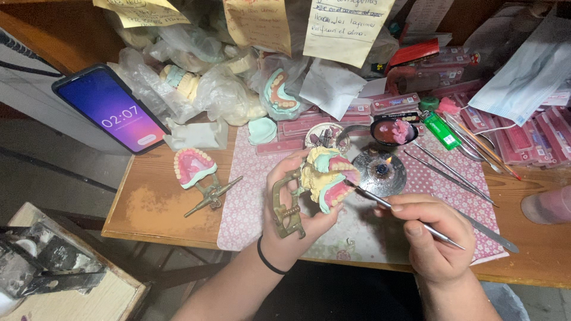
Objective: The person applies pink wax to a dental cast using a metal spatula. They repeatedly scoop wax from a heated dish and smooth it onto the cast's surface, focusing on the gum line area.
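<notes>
Left hand: I see my left hand [297, 202] curled shut around a brass articulator [286, 208], lifted above the mat, palm turned toward me, a black band on the wrist.
Model: the articulator carries a denture model [327, 178], yellow plaster with pink wax gums and a green base, tilted open toward my right hand.
Right hand: my right hand [434, 238] is closed in a pen grip on a thin metal tool [410, 219]; its tip touches the pink wax at the model's right edge.
Burner: a small round burner [380, 171] with a lit flame sits on the mat just behind the model.
Mat: I work over a pink patterned mat [244, 208] laid on the wooden bench [154, 205].
Second model: another denture model on its own articulator [199, 175] lies on the bare wood, left of the mat, well apart from my hands.
Phone: a phone [110, 107] with a lit screen leans at the bench's left back corner.
Spares: more metal tools [452, 172] and a green lighter [439, 128] lie to the right of the burner.
</notes>
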